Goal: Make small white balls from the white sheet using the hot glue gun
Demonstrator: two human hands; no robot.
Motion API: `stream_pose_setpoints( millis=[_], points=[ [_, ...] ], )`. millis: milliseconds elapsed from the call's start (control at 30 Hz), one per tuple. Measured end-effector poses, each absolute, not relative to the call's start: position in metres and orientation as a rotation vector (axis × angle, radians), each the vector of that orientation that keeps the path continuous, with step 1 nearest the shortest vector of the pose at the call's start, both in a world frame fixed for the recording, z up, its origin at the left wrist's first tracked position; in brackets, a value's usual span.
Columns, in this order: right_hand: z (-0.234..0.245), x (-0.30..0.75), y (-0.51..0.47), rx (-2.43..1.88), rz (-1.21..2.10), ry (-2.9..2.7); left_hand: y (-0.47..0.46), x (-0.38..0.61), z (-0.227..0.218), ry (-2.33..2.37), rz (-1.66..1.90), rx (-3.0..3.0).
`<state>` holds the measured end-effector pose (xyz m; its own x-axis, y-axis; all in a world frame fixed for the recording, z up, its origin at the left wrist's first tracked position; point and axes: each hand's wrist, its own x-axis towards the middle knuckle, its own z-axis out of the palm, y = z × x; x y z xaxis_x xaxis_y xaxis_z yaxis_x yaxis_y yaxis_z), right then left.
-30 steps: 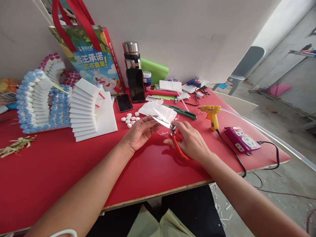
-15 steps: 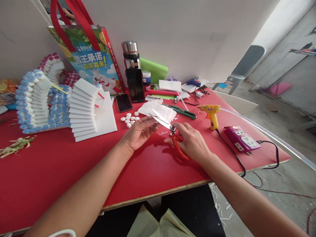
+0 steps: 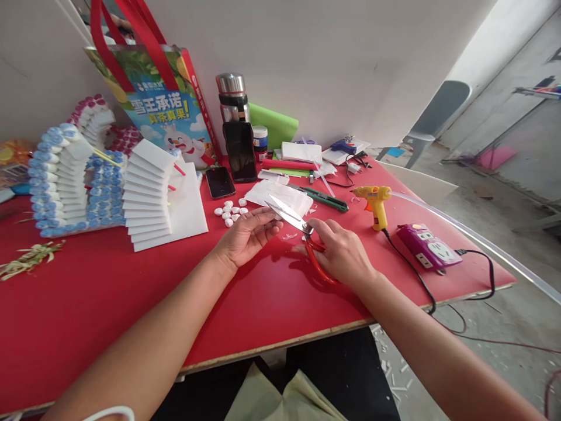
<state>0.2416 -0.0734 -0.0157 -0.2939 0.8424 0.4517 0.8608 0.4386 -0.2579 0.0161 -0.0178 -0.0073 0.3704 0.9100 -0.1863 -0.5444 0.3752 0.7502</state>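
Observation:
Scissors with orange-red handles (image 3: 316, 261) are gripped in my right hand (image 3: 344, 248), their blades pointing up and left over the table. My left hand (image 3: 249, 235) is closed in a pinch beside the blade tips; whatever small piece it holds is hidden by the fingers and blades. Just beyond my left hand lie several small white rounded pieces (image 3: 229, 214). Behind the blades a white sheet (image 3: 298, 199) lies flat, with small clear scraps (image 3: 289, 237) below it on the red table (image 3: 258, 304).
A yellow glue gun (image 3: 376, 204) and a purple power strip (image 3: 429, 247) stand to the right. Layered white board models (image 3: 149, 204) fill the left. A green cutter (image 3: 326, 199), phone (image 3: 220, 182), steel flask (image 3: 231, 88) and printed bag (image 3: 162, 111) are farther back.
The scissor blades have closed together, and the handles have come together in my right hand. My left hand has stayed in nearly the same place.

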Motion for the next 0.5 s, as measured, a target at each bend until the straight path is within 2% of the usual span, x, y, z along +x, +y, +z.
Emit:
stream_pose_setpoints(
  millis=[300,500],
  points=[
    [-0.0208,0.2462,-0.0725,-1.422,-0.135,-2.190,-0.0181,0.0154,-0.0035,0.650,1.000,0.700],
    [-0.0165,0.2485,-0.0726,-1.381,0.095,-2.048,-0.0203,0.0150,0.0004,0.647,0.999,0.693]
  ],
)
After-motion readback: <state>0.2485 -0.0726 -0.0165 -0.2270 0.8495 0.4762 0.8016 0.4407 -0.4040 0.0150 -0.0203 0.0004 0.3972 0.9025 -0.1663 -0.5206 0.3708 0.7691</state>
